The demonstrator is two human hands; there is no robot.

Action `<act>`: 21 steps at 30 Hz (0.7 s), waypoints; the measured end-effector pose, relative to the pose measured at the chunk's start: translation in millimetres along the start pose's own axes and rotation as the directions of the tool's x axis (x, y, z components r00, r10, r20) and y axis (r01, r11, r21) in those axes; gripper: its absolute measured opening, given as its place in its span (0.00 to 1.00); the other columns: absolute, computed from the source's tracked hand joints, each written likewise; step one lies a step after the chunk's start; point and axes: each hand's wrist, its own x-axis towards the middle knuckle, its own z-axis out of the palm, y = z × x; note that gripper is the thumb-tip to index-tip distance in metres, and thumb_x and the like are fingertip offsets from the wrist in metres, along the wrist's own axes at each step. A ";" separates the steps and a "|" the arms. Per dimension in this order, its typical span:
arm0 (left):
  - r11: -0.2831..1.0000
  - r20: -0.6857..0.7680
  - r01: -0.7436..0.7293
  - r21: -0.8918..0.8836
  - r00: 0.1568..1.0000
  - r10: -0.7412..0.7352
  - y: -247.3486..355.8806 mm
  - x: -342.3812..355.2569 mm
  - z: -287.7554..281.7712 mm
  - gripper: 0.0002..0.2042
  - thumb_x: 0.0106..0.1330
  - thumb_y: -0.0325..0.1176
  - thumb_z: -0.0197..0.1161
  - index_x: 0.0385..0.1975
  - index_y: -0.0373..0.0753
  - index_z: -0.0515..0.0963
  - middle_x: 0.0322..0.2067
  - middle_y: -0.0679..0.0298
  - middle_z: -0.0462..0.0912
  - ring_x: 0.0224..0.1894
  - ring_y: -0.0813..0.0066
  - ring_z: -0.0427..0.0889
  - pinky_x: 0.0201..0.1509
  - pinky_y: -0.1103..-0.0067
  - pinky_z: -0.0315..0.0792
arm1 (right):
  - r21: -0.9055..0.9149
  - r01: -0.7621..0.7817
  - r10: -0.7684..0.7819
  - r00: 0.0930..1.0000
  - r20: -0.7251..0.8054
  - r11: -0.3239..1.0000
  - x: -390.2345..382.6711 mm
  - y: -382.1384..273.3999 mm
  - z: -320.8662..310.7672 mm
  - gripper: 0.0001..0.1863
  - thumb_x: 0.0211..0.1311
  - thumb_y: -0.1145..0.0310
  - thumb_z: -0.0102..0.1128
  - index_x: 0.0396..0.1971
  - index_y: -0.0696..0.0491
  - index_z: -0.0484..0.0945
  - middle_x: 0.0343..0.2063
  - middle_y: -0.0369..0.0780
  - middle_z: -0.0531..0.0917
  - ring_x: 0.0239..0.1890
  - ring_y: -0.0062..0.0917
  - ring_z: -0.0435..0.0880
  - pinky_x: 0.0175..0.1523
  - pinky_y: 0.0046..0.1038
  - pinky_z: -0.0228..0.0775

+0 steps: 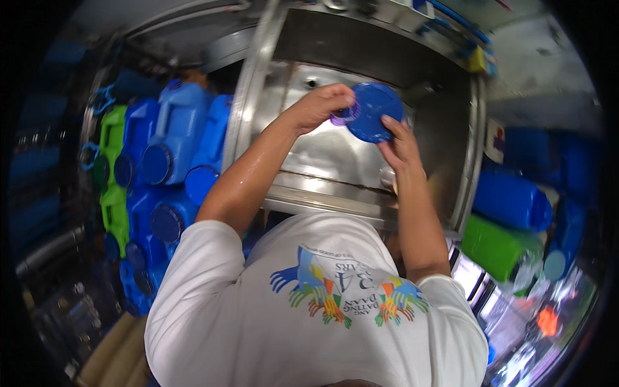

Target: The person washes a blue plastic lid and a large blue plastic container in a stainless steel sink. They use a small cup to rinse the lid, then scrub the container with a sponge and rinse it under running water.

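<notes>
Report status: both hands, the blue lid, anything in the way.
Right hand gripping round blue lid. Left hand pinching purple item at lid's left edge. Lid held over metal sink; no obstruction seen.

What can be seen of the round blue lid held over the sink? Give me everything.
The round blue lid is a deep-blue disc, apparently plastic, with pale glints on its face that may be wetness. It is held above the metal sink, with its broad face toward the camera; its underside is hidden. The right hand grips its lower right edge, a finger over the face. The left hand holds a small purple item overlapping its left edge; contact there is unclear.
</notes>
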 end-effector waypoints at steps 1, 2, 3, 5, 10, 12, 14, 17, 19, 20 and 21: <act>0.968 0.052 -0.024 0.252 0.999 0.011 5.5 -3.5 -14.4 0.08 0.70 0.36 0.62 0.40 0.40 0.78 0.40 0.69 0.81 0.43 0.81 0.77 0.53 0.81 0.70 | -0.039 -0.033 0.032 0.999 -0.015 0.999 2.9 1.5 4.4 0.27 0.58 0.73 0.67 0.58 0.54 0.70 0.49 0.41 0.81 0.50 0.30 0.82 0.57 0.34 0.77; 0.924 0.016 -0.058 0.378 0.998 0.056 10.7 -6.5 -29.9 0.07 0.71 0.36 0.61 0.39 0.40 0.78 0.45 0.68 0.82 0.47 0.79 0.76 0.58 0.78 0.69 | -0.060 -0.013 0.014 1.000 0.014 0.998 5.6 2.4 7.7 0.27 0.58 0.75 0.66 0.58 0.54 0.70 0.49 0.40 0.81 0.49 0.29 0.83 0.56 0.33 0.78; 0.880 -0.058 -0.071 0.469 0.992 0.110 22.8 -10.5 -56.9 0.07 0.71 0.36 0.60 0.41 0.40 0.79 0.46 0.68 0.83 0.47 0.78 0.77 0.58 0.78 0.69 | -0.085 -0.032 0.029 0.999 -0.038 0.996 8.2 3.4 9.4 0.27 0.58 0.75 0.65 0.58 0.54 0.70 0.49 0.40 0.81 0.49 0.29 0.83 0.55 0.33 0.78; 0.857 -0.249 -0.052 0.513 0.946 0.207 46.4 -22.8 -119.6 0.08 0.71 0.35 0.59 0.41 0.40 0.80 0.46 0.67 0.84 0.47 0.77 0.79 0.55 0.77 0.71 | -0.110 -0.022 0.009 0.994 -0.112 0.994 13.0 5.9 9.2 0.26 0.59 0.76 0.64 0.58 0.54 0.70 0.48 0.39 0.81 0.48 0.28 0.83 0.53 0.31 0.79; 0.439 -0.685 0.527 0.728 0.572 0.451 80.3 -37.2 -284.4 0.11 0.64 0.41 0.62 0.37 0.42 0.85 0.38 0.57 0.87 0.44 0.59 0.85 0.47 0.69 0.77 | -0.155 -0.053 0.007 0.959 -0.285 0.986 15.1 21.1 -2.8 0.26 0.59 0.75 0.65 0.58 0.55 0.71 0.49 0.40 0.80 0.50 0.28 0.82 0.56 0.33 0.78; 0.330 -0.755 0.687 0.648 0.520 0.399 68.0 -33.7 -325.5 0.11 0.64 0.43 0.62 0.39 0.46 0.85 0.41 0.57 0.86 0.47 0.54 0.83 0.51 0.66 0.77 | -0.140 -0.081 0.022 0.924 -0.381 0.987 11.6 25.1 -8.4 0.26 0.59 0.75 0.64 0.58 0.55 0.70 0.50 0.40 0.80 0.51 0.29 0.82 0.56 0.34 0.78; 0.281 -0.814 0.772 0.570 0.483 0.323 54.3 -27.2 -358.4 0.12 0.64 0.43 0.61 0.41 0.48 0.85 0.44 0.57 0.86 0.50 0.53 0.83 0.54 0.65 0.76 | -0.098 -0.091 0.035 0.886 -0.463 0.991 5.6 25.3 -14.2 0.26 0.59 0.75 0.64 0.59 0.55 0.70 0.50 0.41 0.80 0.51 0.30 0.82 0.56 0.36 0.78; 0.325 -0.863 0.800 0.505 0.452 0.226 26.3 -17.9 -399.0 0.12 0.64 0.44 0.61 0.42 0.50 0.86 0.47 0.58 0.85 0.53 0.56 0.82 0.57 0.65 0.75 | -0.005 -0.080 0.070 0.898 -0.435 0.997 -9.0 20.4 -23.0 0.26 0.60 0.72 0.63 0.58 0.56 0.69 0.52 0.43 0.79 0.54 0.35 0.80 0.57 0.42 0.77; 0.375 -0.858 0.772 0.513 0.446 0.256 9.7 -5.8 -421.2 0.11 0.64 0.44 0.63 0.41 0.50 0.86 0.49 0.59 0.85 0.54 0.57 0.82 0.58 0.66 0.74 | 0.056 -0.090 0.105 0.912 -0.396 0.994 -21.6 17.4 -28.4 0.26 0.60 0.69 0.64 0.57 0.57 0.69 0.54 0.44 0.78 0.56 0.37 0.80 0.58 0.44 0.76; 0.291 -0.837 0.786 0.545 0.488 0.250 6.7 -1.3 -432.5 0.12 0.62 0.44 0.64 0.41 0.50 0.86 0.48 0.59 0.85 0.54 0.58 0.82 0.58 0.66 0.75 | 0.055 -0.087 0.102 0.921 -0.377 0.995 -27.5 17.0 -30.5 0.26 0.60 0.69 0.64 0.57 0.56 0.69 0.54 0.44 0.78 0.56 0.37 0.80 0.58 0.44 0.76; 0.212 -0.810 0.785 0.582 0.535 0.242 6.2 2.2 -442.5 0.13 0.61 0.45 0.66 0.41 0.49 0.86 0.48 0.59 0.85 0.54 0.59 0.82 0.57 0.67 0.75 | 0.055 -0.084 0.098 0.929 -0.357 0.995 -33.4 16.6 -32.1 0.26 0.60 0.69 0.64 0.57 0.55 0.69 0.54 0.44 0.78 0.55 0.36 0.80 0.58 0.44 0.76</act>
